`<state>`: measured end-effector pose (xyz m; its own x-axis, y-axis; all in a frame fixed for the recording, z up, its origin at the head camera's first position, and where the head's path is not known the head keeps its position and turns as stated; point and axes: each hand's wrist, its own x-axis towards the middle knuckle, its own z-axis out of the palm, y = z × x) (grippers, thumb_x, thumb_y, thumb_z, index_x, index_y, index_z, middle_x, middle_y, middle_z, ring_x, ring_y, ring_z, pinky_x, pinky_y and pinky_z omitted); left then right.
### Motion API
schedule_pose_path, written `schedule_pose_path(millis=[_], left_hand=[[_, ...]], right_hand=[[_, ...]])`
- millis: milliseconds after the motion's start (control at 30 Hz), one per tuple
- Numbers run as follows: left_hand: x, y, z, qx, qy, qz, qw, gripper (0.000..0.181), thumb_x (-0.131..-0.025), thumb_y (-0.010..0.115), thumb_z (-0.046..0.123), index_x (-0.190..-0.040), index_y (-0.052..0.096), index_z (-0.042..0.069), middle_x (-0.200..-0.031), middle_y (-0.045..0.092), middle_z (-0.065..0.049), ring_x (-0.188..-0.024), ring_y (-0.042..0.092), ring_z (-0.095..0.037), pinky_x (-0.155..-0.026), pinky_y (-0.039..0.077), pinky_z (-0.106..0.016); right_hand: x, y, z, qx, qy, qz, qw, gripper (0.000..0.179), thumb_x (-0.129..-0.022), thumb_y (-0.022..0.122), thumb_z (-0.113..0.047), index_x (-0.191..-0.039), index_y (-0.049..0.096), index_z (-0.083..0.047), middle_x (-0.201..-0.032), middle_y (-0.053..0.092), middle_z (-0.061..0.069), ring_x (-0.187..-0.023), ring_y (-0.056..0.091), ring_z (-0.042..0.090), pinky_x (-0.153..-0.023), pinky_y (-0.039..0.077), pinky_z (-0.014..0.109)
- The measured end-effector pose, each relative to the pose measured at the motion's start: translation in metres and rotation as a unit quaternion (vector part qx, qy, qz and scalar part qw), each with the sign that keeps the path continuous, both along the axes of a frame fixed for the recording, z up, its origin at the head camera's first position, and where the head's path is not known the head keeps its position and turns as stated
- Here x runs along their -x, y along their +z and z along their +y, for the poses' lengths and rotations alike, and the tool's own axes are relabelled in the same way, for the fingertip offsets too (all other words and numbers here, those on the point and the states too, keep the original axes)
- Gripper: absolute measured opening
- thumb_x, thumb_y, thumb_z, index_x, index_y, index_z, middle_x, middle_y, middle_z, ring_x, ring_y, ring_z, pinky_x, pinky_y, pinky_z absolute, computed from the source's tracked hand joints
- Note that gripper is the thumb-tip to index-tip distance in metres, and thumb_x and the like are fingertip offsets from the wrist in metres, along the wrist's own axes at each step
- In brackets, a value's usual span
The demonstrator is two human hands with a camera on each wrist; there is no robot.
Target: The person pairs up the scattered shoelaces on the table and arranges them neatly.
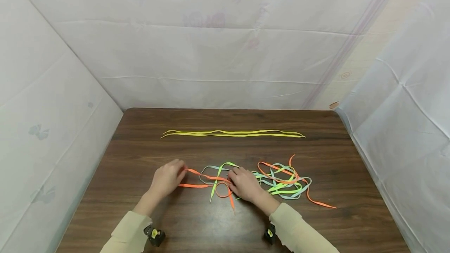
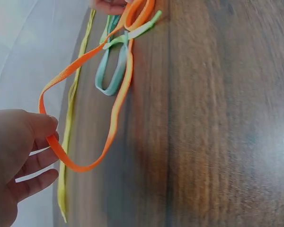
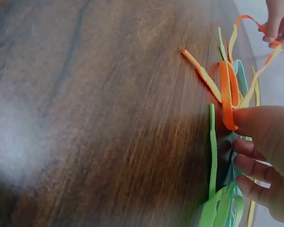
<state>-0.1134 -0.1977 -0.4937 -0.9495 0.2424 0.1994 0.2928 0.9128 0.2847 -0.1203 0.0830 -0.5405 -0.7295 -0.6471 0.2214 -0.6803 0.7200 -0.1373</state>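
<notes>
My left hand pinches a bend of an orange shoelace between thumb and index finger; the other fingers are apart. In the left wrist view the lace hangs as a wide loop from that hand. My right hand is at the near end of the tangle, its thumb and index finger pinching the orange lace beside a small orange loop. A neon green shoelace crosses the orange one, and a light blue shoelace makes a loop beneath. The right fingers hide part of the crossing.
Right of my right hand lies a tangled pile of orange, green and light blue laces. Yellow shoelaces lie stretched straight across the back of the brown wooden table. White sheeting stands behind and on both sides.
</notes>
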Motion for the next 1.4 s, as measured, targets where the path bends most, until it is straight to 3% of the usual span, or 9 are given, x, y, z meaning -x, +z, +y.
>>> schedule_pose_path(millis=[133, 233, 467, 700, 933, 1200, 1400], left_hand=[[0.001, 0.008, 0.002, -0.007, -0.012, 0.022, 0.9997, 0.012, -0.075, 0.074, 0.010, -0.079, 0.063, 0.013, -0.071, 0.056, 0.004, -0.054, 0.044, -0.007, -0.048, 0.038, -0.025], [0.002, 0.013, 0.001, -0.012, -0.015, 0.033, 0.9993, 0.012, -0.075, 0.073, 0.008, -0.079, 0.064, 0.013, -0.072, 0.057, 0.004, -0.056, 0.047, -0.007, -0.048, 0.039, -0.025], [0.001, 0.015, -0.006, -0.010, 0.000, 0.021, 0.9997, 0.013, -0.075, 0.073, 0.009, -0.082, 0.064, 0.014, -0.075, 0.060, 0.003, -0.060, 0.054, -0.008, -0.050, 0.043, -0.027], [0.001, 0.013, -0.009, -0.007, -0.005, 0.023, 0.9997, 0.013, -0.074, 0.074, 0.009, -0.080, 0.064, 0.014, -0.073, 0.057, 0.003, -0.057, 0.050, -0.007, -0.049, 0.041, -0.026], [0.000, 0.013, -0.012, -0.003, -0.004, 0.029, 0.9996, 0.013, -0.074, 0.075, 0.009, -0.078, 0.064, 0.015, -0.071, 0.056, 0.004, -0.053, 0.045, -0.006, -0.046, 0.037, -0.024], [0.001, 0.013, -0.014, -0.009, 0.005, 0.017, 0.9998, 0.012, -0.074, 0.075, 0.009, -0.079, 0.065, 0.014, -0.072, 0.058, 0.003, -0.052, 0.043, -0.007, -0.046, 0.035, -0.025], [-0.001, 0.012, -0.018, -0.014, 0.016, 0.011, 0.9997, 0.013, -0.074, 0.076, 0.010, -0.080, 0.066, 0.014, -0.074, 0.060, 0.002, -0.054, 0.047, -0.007, -0.048, 0.038, -0.025]], right_hand=[[0.000, 0.000, 0.001, -0.002, 0.000, 0.012, 0.9999, 0.011, -0.086, 0.064, -0.025, -0.080, 0.056, -0.019, -0.077, 0.052, -0.005, -0.067, 0.048, 0.010, -0.055, 0.039, 0.024], [0.001, 0.002, 0.002, 0.009, -0.008, -0.001, 0.9999, 0.010, -0.087, 0.062, -0.021, -0.080, 0.055, -0.018, -0.076, 0.052, -0.005, -0.065, 0.047, 0.009, -0.054, 0.038, 0.021], [0.006, 0.015, 0.009, 0.063, -0.032, -0.038, 0.9968, 0.006, -0.088, 0.060, -0.017, -0.085, 0.055, -0.017, -0.073, 0.054, -0.007, -0.062, 0.047, 0.007, -0.053, 0.037, 0.019], [0.013, 0.028, 0.019, 0.096, -0.014, 0.001, 0.9953, 0.008, -0.085, 0.063, -0.009, -0.092, 0.062, -0.013, -0.079, 0.059, -0.005, -0.066, 0.053, 0.009, -0.055, 0.042, 0.021], [0.016, 0.039, 0.027, 0.105, 0.004, 0.034, 0.9939, 0.006, -0.082, 0.066, -0.006, -0.086, 0.065, -0.011, -0.076, 0.057, -0.004, -0.064, 0.051, 0.009, -0.057, 0.044, 0.022], [0.017, 0.051, 0.037, 0.095, 0.004, 0.023, 0.9952, 0.003, -0.087, 0.062, -0.010, -0.088, 0.065, -0.011, -0.079, 0.058, -0.003, -0.066, 0.051, 0.010, -0.059, 0.045, 0.024], [0.018, 0.049, 0.048, 0.097, -0.002, 0.044, 0.9943, 0.006, -0.085, 0.064, -0.008, -0.085, 0.062, -0.014, -0.075, 0.054, -0.005, -0.061, 0.045, 0.007, -0.055, 0.041, 0.021]])
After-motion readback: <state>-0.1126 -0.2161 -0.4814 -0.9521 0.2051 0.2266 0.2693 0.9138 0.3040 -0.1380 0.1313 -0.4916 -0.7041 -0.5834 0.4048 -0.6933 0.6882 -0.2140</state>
